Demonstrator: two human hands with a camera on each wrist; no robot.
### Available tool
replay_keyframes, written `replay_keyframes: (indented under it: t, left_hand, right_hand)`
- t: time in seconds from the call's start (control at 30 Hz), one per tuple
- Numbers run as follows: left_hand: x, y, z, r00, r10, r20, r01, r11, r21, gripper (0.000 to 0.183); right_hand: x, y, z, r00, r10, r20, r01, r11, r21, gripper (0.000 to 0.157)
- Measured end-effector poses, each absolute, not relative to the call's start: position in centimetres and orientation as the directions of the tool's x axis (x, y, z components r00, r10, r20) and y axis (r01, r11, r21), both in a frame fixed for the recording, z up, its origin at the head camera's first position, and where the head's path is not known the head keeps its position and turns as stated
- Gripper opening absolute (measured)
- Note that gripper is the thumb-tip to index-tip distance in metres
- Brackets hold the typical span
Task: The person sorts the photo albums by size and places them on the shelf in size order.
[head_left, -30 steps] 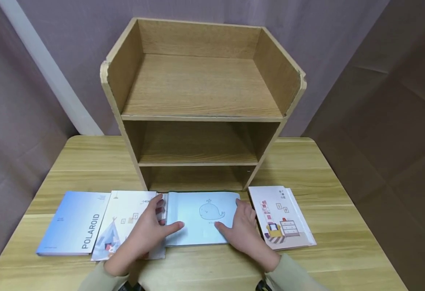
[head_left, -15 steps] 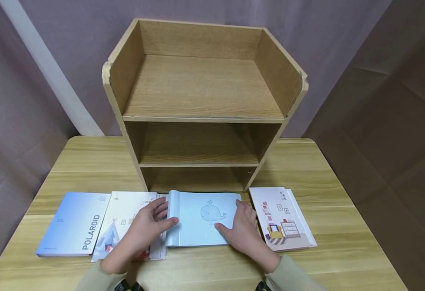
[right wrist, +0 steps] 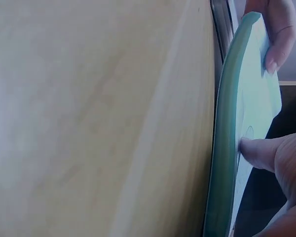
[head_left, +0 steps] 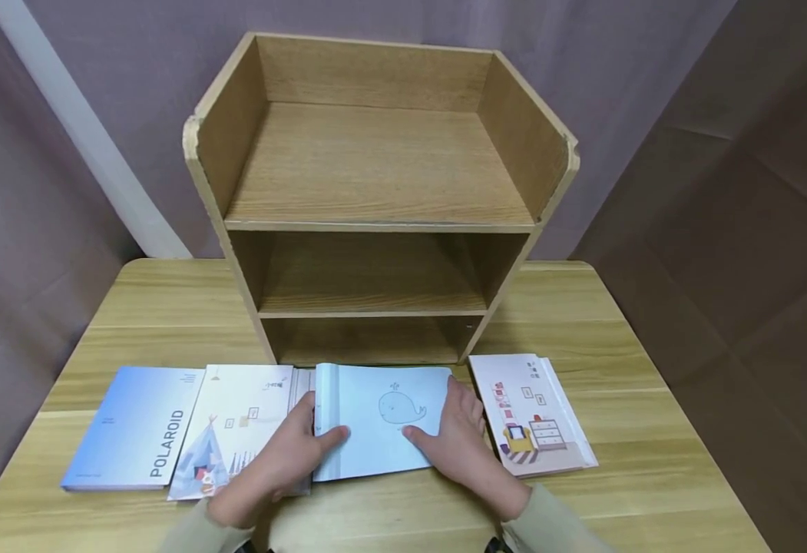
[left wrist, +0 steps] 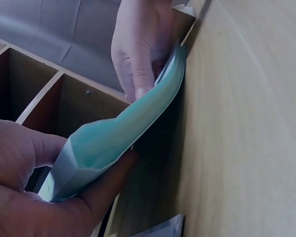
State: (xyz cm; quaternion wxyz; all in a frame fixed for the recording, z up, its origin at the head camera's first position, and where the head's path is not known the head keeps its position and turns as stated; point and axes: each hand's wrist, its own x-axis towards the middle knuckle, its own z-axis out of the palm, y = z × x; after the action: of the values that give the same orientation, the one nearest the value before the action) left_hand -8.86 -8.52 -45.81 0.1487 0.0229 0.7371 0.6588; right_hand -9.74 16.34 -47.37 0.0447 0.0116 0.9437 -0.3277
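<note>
Nearest, the left hand (head_left: 286,457) gripped the spine edge of the pale blue whale book (head_left: 382,418), thumb on its cover, fingers curled under. The right hand (head_left: 454,442) pinched its opposite side. It lay on the worktop (head_left: 652,476), before the wooden shelf unit (head_left: 375,200).

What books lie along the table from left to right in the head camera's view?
Blue Polaroid book → tent-picture book → whale book, gripped by left hand and right hand → room-picture book.
</note>
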Motion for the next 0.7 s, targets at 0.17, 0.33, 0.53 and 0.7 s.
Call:
replay_keyframes:
  t: [0.17, 0.33, 0.53, 0.7]
  left_hand:
    - [-8.3, -8.5, -45.9, -0.965, 0.188, -0.180, -0.165, 0.095, 0.982, 0.046]
    - [-7.8, -8.9, -45.7, -0.973, 0.135, -0.189, -0.185, 0.038, 0.982, 0.039]
    - [-7.5, -9.2, -45.5, -0.984, 0.077, -0.160, -0.160, 0.006, 0.987, 0.035]
    - [-7.3, -9.5, -45.5, -0.989, 0.076, -0.130, -0.133, -0.038, 0.990, 0.038]
  right_hand:
    - [-9.7, 16.6, -47.3, -0.997, -0.009, -0.083, 0.046, 0.767, -0.640, 0.115]
    - [-9.5, 16.8, -46.8, -0.995, -0.002, -0.100, 0.066, 0.739, -0.671, 0.119]
    - [-9.3, 16.8, -46.2, -0.996, -0.025, -0.089, 0.047, 0.692, -0.720, 0.122]
    - [-9.2, 17.0, -46.1, -0.996, -0.024, -0.087, 0.052, 0.636, -0.770, 0.121]
